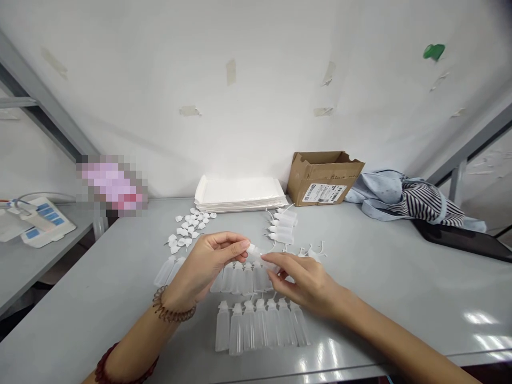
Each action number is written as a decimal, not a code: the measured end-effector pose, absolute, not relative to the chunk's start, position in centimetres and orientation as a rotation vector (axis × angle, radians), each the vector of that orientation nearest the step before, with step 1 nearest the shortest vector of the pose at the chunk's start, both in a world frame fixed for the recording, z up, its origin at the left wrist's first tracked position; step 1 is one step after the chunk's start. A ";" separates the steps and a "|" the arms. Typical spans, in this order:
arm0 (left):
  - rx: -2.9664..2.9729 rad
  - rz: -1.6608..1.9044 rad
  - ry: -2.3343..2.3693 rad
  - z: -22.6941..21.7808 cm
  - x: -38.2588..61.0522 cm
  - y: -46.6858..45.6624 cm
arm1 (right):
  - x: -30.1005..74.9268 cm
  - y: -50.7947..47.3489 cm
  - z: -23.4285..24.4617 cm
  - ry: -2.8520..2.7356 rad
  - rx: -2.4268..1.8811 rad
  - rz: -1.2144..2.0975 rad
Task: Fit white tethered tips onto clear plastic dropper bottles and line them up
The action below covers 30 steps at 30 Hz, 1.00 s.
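A small translucent plastic squeeze bottle [257, 253] is held tilted between my two hands above the table. My left hand [212, 258] pinches the white cap [252, 248] at the bottle's top end. Around the bottle's body the fingers of my right hand [310, 280] are closed, hiding most of it. Below my hands, similar bottles stand or lie in a middle row [240, 278] and a front row [260, 325]. Loose white caps [184, 231] are scattered beyond my left hand. Several bottles with thin tips [281, 233] lie side by side beyond my right hand.
A stack of white padded envelopes [240, 193] lies against the wall, beside an open cardboard box [320, 178]. At the right, a light blue cloth bag [376, 192] rests by a dark flat object [464, 240]. More bottles [165, 271] lie by my left wrist.
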<state>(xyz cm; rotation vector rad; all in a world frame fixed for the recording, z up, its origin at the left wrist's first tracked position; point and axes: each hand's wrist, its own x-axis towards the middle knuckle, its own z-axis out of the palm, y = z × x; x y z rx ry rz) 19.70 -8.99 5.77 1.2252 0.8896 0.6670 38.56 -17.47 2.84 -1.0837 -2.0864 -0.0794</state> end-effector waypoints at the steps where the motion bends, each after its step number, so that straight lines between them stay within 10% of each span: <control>1: 1.234 0.651 0.895 5.8 19.7 -9.0 | 38.6 -17.4 2.7 -2.076 -1.099 -0.062; 16: 1.543 0.588 0.849 6.2 19.6 -9.4 | 38.5 -17.4 2.4 -2.104 -1.070 -0.159; 25: 1.691 0.663 0.501 6.4 18.7 -8.7 | 38.2 -17.7 4.1 -1.235 -0.937 1.655; 30: 1.724 0.663 0.480 6.4 18.6 -8.7 | 38.1 -17.1 3.4 -0.973 -0.717 1.924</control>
